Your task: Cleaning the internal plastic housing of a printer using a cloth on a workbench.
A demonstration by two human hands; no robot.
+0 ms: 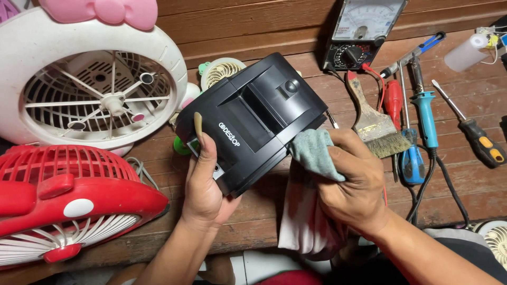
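Note:
A black box-shaped printer [259,113] is tilted above the wooden floor. My left hand [203,182] grips its near left corner, thumb lying on the top face. My right hand [351,179] is closed on a grey-green cloth [314,153], pressing it against the printer's right side. The rest of the cloth hangs down pale pink below my hand.
A white fan [92,79] and a red fan [68,206] stand at the left, a small cream fan [222,71] behind the printer. To the right lie a multimeter [362,34], a paintbrush [372,124], screwdrivers [478,137], a blue soldering iron [425,119] and cables.

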